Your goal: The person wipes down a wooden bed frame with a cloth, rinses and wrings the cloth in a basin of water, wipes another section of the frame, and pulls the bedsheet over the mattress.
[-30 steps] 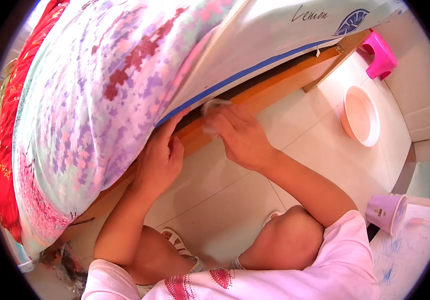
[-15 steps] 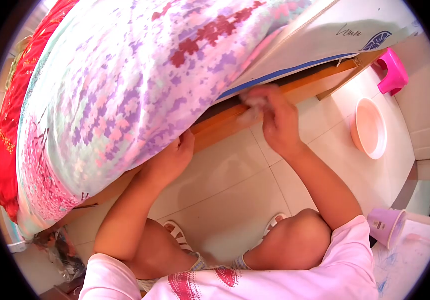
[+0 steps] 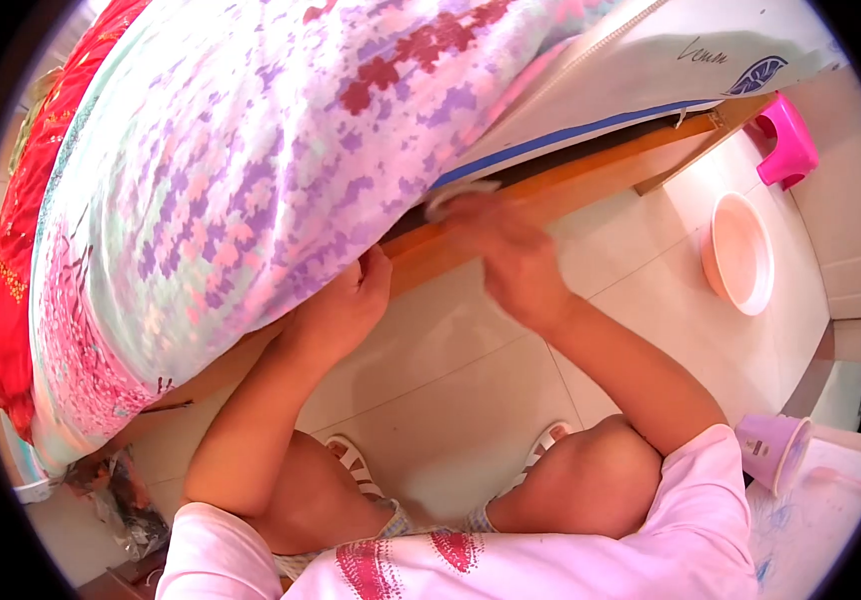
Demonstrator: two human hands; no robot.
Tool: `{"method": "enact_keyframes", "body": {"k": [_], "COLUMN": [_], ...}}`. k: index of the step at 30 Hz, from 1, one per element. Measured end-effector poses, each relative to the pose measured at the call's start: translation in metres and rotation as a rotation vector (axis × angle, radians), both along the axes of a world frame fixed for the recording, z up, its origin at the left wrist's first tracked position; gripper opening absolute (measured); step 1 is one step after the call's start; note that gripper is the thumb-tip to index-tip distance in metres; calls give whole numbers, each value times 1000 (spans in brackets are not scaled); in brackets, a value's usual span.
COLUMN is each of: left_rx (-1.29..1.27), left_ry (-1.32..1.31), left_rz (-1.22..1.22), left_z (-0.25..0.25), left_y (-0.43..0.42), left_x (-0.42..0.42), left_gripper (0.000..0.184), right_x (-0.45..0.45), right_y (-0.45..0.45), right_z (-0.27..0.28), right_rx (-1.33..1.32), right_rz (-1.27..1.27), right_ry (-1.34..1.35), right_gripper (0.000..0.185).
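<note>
A pale cloth (image 3: 463, 194), smeared by motion, is gripped in my right hand (image 3: 506, 250) at the orange-brown wooden bed rail (image 3: 561, 192). My left hand (image 3: 351, 300) is at the edge of the flowered sheet (image 3: 281, 180), its fingers curled and their tips partly hidden under it. What those fingers hold, if anything, cannot be made out. Above the rail lies a white mattress (image 3: 591, 100) with a blue stripe and the word "Lemon". A dark gap shows between mattress and rail.
On the tiled floor (image 3: 451, 380) stand a pink-white basin (image 3: 741, 255) and a bright pink stool (image 3: 789, 145) at the right. A purple bucket (image 3: 776, 450) is at lower right, beside a scribbled white surface (image 3: 831, 500). Plastic bags (image 3: 126, 505) lie at lower left.
Over the last half second my right hand has moved left along the rail with the cloth. Compared with a second ago, the sheet covers more of the mattress side and my left hand is lower.
</note>
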State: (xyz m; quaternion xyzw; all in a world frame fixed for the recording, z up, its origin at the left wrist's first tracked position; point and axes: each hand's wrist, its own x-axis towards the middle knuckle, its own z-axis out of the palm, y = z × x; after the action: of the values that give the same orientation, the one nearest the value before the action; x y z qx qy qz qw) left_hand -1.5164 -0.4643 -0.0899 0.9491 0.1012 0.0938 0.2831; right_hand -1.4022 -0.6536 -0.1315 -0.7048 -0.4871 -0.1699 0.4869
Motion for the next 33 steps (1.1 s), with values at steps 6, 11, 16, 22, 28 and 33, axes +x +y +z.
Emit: {"method": "enact_keyframes", "body": {"k": [6,11,16,22,28,33], "left_rx": [11,63,-151,54,-54,-665], "left_ry": [-36,-61,-103,26,61,158], "left_rz": [1,-45,-6,-7,-34,-25], "left_z": [6,5,-1,14,18,29], "left_y": [0,7,21,21,23,-6], "left_x": [-3,-7,-23,-34,-44,-28], "left_gripper": [52,51,43,32,27,31], "right_x": [4,-15,1,-22,-2,-6], "right_y": [5,10,1,17,-12,-15], "right_z": [13,14,15,22,41,35], "right_rx": [-43,-78,-52,-65,-23,301], "right_rz": [-71,293,-152,322,252,505], "right_ry": [77,39,156,172,1211,1615], "right_gripper": [40,39,38,34,33,48]}}
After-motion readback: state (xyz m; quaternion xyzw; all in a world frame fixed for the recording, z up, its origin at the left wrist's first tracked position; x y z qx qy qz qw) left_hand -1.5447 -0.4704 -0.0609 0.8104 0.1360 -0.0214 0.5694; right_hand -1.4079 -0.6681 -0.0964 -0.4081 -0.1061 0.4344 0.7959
